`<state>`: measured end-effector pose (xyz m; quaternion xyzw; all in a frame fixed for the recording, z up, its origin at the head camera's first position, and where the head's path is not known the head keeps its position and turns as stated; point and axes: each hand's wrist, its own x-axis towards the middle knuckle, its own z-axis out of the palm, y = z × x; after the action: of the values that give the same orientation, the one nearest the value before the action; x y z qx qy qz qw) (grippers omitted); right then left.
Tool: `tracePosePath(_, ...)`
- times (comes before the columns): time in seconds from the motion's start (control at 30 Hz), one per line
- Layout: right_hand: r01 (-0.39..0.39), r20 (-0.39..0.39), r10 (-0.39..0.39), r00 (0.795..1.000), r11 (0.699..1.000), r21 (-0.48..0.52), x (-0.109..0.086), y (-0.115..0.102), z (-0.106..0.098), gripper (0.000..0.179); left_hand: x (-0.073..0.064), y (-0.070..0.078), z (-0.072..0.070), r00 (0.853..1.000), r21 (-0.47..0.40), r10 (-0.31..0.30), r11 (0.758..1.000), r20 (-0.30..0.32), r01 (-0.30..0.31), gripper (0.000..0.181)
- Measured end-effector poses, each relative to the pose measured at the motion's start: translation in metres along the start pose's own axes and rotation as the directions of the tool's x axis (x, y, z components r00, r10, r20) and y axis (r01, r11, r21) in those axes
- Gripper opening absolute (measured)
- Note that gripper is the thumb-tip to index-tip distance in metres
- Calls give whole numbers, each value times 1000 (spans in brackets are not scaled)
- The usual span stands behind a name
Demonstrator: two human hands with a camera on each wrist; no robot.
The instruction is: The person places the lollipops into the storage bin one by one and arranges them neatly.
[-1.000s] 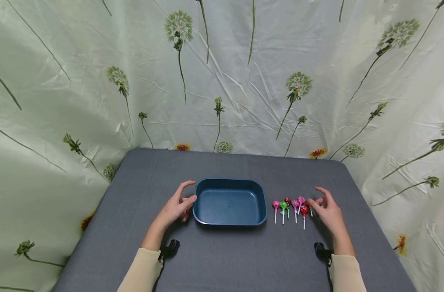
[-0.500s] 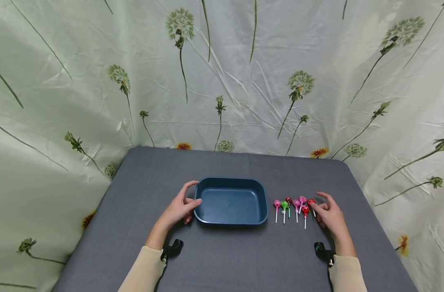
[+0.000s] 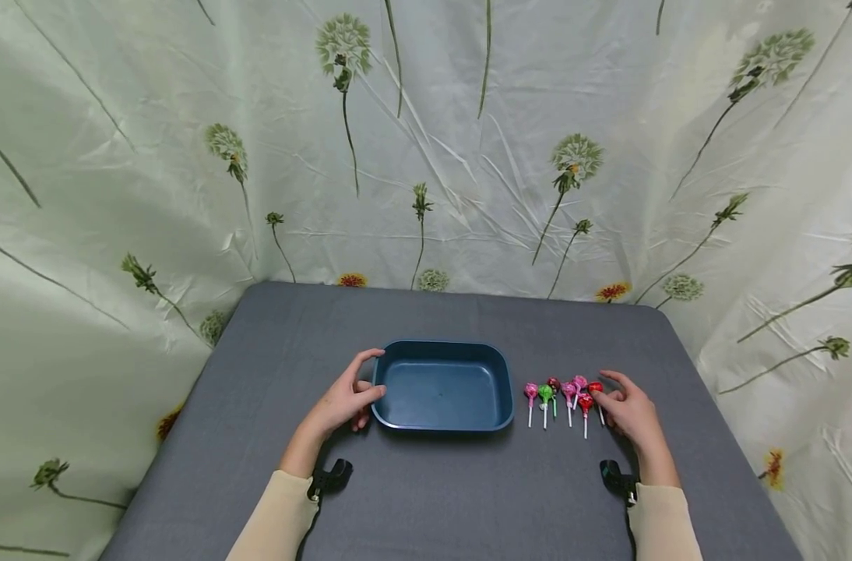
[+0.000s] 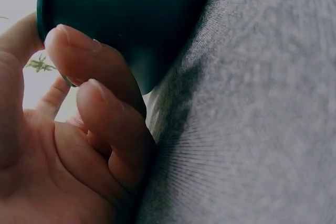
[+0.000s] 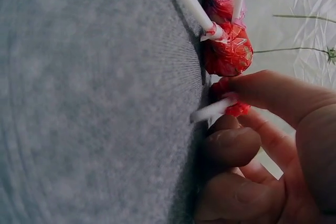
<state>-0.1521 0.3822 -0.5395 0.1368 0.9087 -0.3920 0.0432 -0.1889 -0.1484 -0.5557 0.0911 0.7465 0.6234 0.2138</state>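
Pale, glossy curtain fabric printed with dandelions and other flowers hangs behind a table covered in plain dark-grey cloth. On the cloth sits a shallow, dark-blue rectangular tray with rounded corners, its long axis running left to right.

Left hand: grips the left end of the tray, thumb and forefinger at the rim; the remaining fingers are bent, low beside the outer wall.

Right hand: pinches the round head of a red-wrapped lollipop with a white stick between thumb and forefinger, at the right end of the row. The stick points toward the person's side of the table, roughly across the tray's long axis. Whether its tip touches the cloth cannot be determined.

Key relation: the tray lies to the left of the right hand, and six other lollipops occupy the space between. Just beside the held one is a second red lollipop; farther left are three pink lollipops, a dark-red lollipop on a green stick and a green lollipop. Of the two hands, the right is nearer to all seven.
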Motion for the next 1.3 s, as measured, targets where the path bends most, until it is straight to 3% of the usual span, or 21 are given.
tracePosePath(0.47,-11,-44,11,999,1000,0,0,3,5,41,-1,3,0,1000,2,1,1000,22,-1,69)
tracePosePath(0.93,-20,-48,27,999,992,126,-6,-2,2,38,-1,0,0,1000,7,8,1000,17,-8,69)
tracePosePath(1.3,18,-40,-8,999,964,267,-15,-19,-2,45,1,0,0,1000,14,7,1000,13,-8,68)
